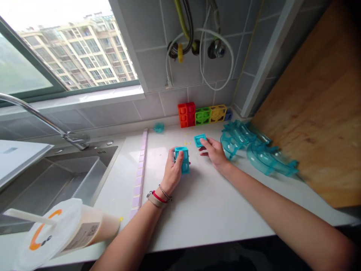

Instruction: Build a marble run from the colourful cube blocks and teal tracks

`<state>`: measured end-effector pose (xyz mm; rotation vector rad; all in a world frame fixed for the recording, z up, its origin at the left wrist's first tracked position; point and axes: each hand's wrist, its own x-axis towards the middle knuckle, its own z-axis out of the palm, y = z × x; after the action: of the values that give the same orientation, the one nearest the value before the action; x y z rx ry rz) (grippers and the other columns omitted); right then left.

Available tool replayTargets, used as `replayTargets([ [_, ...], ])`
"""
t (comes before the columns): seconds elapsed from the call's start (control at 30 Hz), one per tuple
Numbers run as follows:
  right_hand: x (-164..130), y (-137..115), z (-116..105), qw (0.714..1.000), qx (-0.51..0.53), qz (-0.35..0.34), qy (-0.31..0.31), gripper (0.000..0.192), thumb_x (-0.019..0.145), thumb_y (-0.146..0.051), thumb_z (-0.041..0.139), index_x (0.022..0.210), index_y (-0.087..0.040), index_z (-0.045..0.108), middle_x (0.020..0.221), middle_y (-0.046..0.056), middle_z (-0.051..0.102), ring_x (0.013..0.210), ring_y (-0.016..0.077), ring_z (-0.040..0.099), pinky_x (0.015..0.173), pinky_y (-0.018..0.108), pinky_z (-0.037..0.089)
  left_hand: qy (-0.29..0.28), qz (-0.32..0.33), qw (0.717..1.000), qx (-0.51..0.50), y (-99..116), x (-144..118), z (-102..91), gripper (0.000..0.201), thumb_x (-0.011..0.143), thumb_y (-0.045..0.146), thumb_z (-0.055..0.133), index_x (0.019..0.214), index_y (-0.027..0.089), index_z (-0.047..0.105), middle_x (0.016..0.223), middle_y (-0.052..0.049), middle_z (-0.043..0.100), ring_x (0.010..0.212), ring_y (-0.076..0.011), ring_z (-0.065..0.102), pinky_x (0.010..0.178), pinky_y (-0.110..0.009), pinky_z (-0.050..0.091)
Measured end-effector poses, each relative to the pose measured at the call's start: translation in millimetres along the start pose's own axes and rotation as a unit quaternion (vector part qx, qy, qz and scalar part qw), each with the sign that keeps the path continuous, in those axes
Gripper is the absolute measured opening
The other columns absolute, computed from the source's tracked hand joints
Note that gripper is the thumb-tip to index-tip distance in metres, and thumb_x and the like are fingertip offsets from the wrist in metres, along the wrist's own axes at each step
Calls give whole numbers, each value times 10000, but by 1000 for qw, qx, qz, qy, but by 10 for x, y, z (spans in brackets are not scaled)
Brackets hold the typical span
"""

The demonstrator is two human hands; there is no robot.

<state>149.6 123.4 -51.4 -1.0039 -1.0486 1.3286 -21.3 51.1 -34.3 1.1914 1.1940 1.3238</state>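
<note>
My left hand (173, 167) is closed round a tall turquoise toy block (185, 165) with window-like openings, held upright over the white counter. To its right, my right hand (214, 152) pinches a smaller, flat turquoise piece (199, 140) between thumb and fingers. The two turquoise pieces are apart. Behind them, against the tiled wall, a row of blocks stands together: red blocks (186, 114), a green block (202, 116), a yellow block (218, 114) and a small blue block (228, 115). Clear teal curved track pieces (239, 135) lie to the right of my right hand.
A lilac strip (140, 169) runs along the counter (214, 210) left of my left hand. Further left are a lidded drink cup (84, 226) with a straw, a sink (107, 165) and a faucet (67, 137). A small teal piece (158, 128) lies near the wall. A wooden board (316, 113) stands at right.
</note>
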Motion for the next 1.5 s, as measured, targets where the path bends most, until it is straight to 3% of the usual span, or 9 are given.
replayTargets([
  [0.13, -40, 59, 38, 991, -107, -59, -55, 491, 807, -561, 723, 1132, -193, 707, 1048, 76, 708, 769, 169, 654, 579, 253, 581, 2, 7, 1000, -22, 21, -8, -3, 503, 919, 669, 552, 1161, 240, 450, 918, -25, 666, 685, -148, 683, 557, -237, 559],
  [0.3, -94, 116, 51, 953, -231, -175, -88, 486, 840, -404, 706, 1280, -201, 671, 1205, 103, 639, 846, 194, 680, 753, 322, 602, 15, 2, 999, -47, 2, 2, -4, 500, 938, 687, 499, 1146, 236, 452, 954, -46, 692, 721, -154, 710, 616, -255, 579],
  [0.43, -104, 113, 36, 946, -259, -164, -105, 516, 851, -344, 664, 1345, -198, 629, 1249, 120, 609, 848, 202, 685, 714, 323, 597, 29, -6, 998, -60, -19, 5, 3, 528, 923, 707, 505, 1137, 227, 456, 965, -60, 699, 743, -171, 724, 613, -261, 585],
  [0.7, -46, 221, 9, 941, -273, -182, -78, 518, 855, -320, 651, 1356, -196, 609, 1231, 121, 617, 876, 220, 685, 807, 374, 595, 44, -15, 996, -81, -30, -5, 11, 569, 899, 733, 518, 1152, 226, 464, 961, -68, 700, 719, -179, 729, 558, -253, 574],
  [0.87, -59, 205, 35, 946, -258, -183, -70, 494, 836, -328, 659, 1304, -172, 638, 1236, 140, 632, 843, 219, 684, 736, 355, 594, 46, -8, 996, -75, -51, -4, 21, 571, 885, 731, 545, 1153, 232, 471, 942, -57, 705, 711, -177, 729, 575, -264, 584],
  [1.07, -63, 115, 30, 963, -215, -123, -108, 274, 867, -419, 651, 952, -170, 727, 840, 60, 724, 663, 181, 655, 620, 287, 538, 65, -6, 996, -62, -48, 36, 16, 603, 872, 755, 536, 1130, 210, 528, 1035, -82, 704, 653, -155, 706, 537, -260, 579],
  [1.23, -69, 132, 22, 966, -190, -123, -121, 316, 884, -484, 647, 939, -183, 730, 729, 14, 688, 597, 156, 619, 602, 268, 512, 86, -29, 994, -53, -35, 63, -6, 649, 870, 773, 511, 1155, 191, 535, 973, -89, 707, 626, -171, 702, 498, -260, 563],
  [1.4, -62, 142, 14, 961, -231, -130, -83, 324, 886, -495, 634, 942, -195, 743, 732, 16, 698, 634, 170, 633, 638, 282, 522, 68, -24, 997, -37, -44, 60, 0, 657, 896, 780, 442, 1135, 173, 519, 958, -107, 701, 642, -182, 700, 501, -270, 560],
  [1.5, -24, 152, -4, 959, -240, -146, -35, 341, 869, -466, 643, 1029, -180, 735, 869, 59, 738, 733, 198, 660, 685, 307, 549, 47, -18, 998, -28, -34, 28, 28, 620, 908, 765, 438, 1126, 187, 490, 930, -88, 695, 633, -171, 686, 521, -269, 558],
])
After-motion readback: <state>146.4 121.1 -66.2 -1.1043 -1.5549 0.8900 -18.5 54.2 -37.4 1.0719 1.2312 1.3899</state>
